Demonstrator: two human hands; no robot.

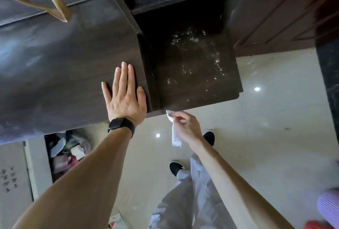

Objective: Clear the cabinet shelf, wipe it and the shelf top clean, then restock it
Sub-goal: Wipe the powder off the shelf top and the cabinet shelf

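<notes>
Cabinet shelf [192, 74], bare, dark, speckled with pale residue, not yet clean; right grip [185, 126] pinching a crumpled white wipe [175, 137] just at its front edge, seemingly poised to wipe; left grip [126, 93] open, flat on the shelf top [64, 67], likely for bracing

A home: dark wood cabinet [55, 63], glossy cream floor tiles [275, 118] at 4 o'clock, wooden clothes hanger [55, 2] at 10 o'clock.
</notes>
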